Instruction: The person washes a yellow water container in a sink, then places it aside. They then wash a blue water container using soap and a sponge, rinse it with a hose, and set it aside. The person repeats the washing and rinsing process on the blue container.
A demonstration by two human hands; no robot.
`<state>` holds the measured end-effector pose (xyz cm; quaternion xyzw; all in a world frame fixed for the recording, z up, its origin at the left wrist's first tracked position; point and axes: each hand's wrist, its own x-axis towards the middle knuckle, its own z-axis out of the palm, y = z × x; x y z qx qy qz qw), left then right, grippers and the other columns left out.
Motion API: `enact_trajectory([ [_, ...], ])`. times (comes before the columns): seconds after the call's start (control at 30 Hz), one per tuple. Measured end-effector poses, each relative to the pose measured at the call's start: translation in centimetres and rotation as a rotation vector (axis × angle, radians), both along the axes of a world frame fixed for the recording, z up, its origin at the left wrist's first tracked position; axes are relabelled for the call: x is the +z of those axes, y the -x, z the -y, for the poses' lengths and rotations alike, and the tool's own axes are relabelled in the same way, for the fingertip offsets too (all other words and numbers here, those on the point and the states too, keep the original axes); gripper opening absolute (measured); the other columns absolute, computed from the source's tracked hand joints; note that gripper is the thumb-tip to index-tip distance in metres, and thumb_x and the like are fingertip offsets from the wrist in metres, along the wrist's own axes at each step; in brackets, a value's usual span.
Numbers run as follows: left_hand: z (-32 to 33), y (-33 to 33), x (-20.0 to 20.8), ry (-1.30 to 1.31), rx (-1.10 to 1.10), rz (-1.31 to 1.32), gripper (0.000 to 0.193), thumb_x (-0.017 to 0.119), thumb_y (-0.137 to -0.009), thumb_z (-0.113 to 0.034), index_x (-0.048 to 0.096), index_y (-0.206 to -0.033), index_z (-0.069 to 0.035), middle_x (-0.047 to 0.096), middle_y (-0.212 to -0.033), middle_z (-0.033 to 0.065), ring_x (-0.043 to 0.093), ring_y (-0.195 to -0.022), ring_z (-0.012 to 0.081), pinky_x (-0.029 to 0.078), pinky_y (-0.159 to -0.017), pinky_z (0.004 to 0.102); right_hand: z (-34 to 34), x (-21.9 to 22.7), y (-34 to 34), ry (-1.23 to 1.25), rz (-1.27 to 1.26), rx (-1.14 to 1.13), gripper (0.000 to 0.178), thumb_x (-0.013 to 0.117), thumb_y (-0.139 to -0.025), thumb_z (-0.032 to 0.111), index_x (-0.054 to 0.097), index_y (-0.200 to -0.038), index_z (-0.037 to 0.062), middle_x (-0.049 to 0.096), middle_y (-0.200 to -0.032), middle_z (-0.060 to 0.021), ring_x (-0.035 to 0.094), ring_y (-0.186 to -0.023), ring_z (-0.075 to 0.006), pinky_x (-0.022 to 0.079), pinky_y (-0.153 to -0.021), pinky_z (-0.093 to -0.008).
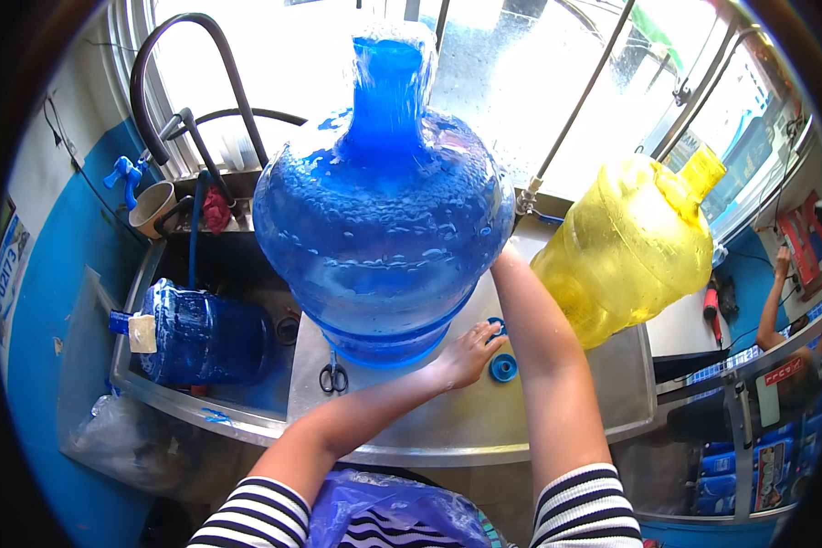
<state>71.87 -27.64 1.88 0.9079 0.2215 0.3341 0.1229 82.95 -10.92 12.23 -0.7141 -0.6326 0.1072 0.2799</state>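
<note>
A large blue water jug (pixel 384 228) stands upright on the metal counter in front of me, its surface wet. Something clear and shiny, water or film, surrounds its neck (pixel 391 87). My left hand (pixel 470 356) is low at the jug's front right, fingers stretched out over a small blue cap (pixel 496 325); whether they grip it is hard to make out. A second blue cap (pixel 503 368) lies just right of that hand. My right forearm (pixel 550 365) reaches up along the jug's right side, and the hand is hidden behind the jug.
A yellow jug (pixel 626 247) leans at the right. On the left, a smaller blue jug (pixel 205 333) lies in the sink (pixel 173 411) below a black hose (pixel 187 27). Scissors (pixel 333 375) rest left of my left hand. Another person's arm (pixel 776 310) shows at far right.
</note>
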Motion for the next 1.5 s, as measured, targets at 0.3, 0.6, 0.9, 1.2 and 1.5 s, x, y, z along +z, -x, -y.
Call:
enact_trajectory([
  [0.3,0.8,-2.6,-0.4,0.257,0.139,-0.217,0.037,0.066,-0.072,-0.013,0.057,-0.107,-0.006,0.050,-0.123,0.0211,0.048,-0.111,0.0401,0.045,-0.092,0.0452,0.0,-0.1,-0.3,-0.007,-0.008,-0.004,0.060,0.061,-0.089,0.039,0.049,-0.133,0.0002,0.052,-0.134,-0.0199,0.047,-0.127,-0.0327,0.039,-0.105,-0.0464],
  [0.6,7.3,-5.2,-3.7,0.616,-0.110,-0.001,0.064,0.064,-0.080,-0.026,0.038,-0.133,-0.001,0.051,-0.111,0.0302,0.056,-0.096,0.0431,0.047,-0.085,0.0514,1.9,-0.8,-0.9,0.033,0.017,-0.041,0.061,0.060,-0.089,0.040,0.047,-0.134,-0.0006,0.051,-0.134,-0.0205,0.046,-0.128,-0.0330,0.038,-0.106,-0.0471],
  [0.9,3.2,6.5,1.6,1.399,-0.410,-0.208,0.049,0.062,-0.086,-0.033,0.041,-0.123,-0.009,0.059,-0.084,0.0038,0.053,-0.063,0.0137,0.043,-0.053,0.0300,3.9,-0.9,-1.7,0.037,-0.002,-0.085,0.062,0.059,-0.090,0.040,0.046,-0.135,-0.0015,0.050,-0.135,-0.0210,0.045,-0.129,-0.0334,0.038,-0.106,-0.0478],
  [1.2,-9.4,30.7,5.0,1.261,0.382,0.403,0.027,0.068,-0.082,-0.010,0.059,-0.107,-0.006,0.061,-0.085,0.0040,0.060,-0.068,0.0110,0.052,-0.056,0.0257,1.4,10.5,-3.4,-0.209,-0.064,-0.205,0.063,0.058,-0.091,0.040,0.044,-0.136,-0.0023,0.050,-0.135,-0.0216,0.044,-0.130,-0.0338,0.037,-0.107,-0.0485],
  [1.5,-19.6,24.6,-1.1,0.737,0.385,0.415,0.033,0.053,-0.082,-0.010,0.063,-0.114,-0.009,0.055,-0.103,0.0169,0.052,-0.099,0.0307,0.041,-0.090,0.0372,0.2,2.1,-1.9,0.001,-0.142,-0.301,0.065,0.057,-0.091,0.041,0.043,-0.137,-0.0031,0.049,-0.136,-0.0222,0.043,-0.131,-0.0341,0.036,-0.107,-0.0492],
])
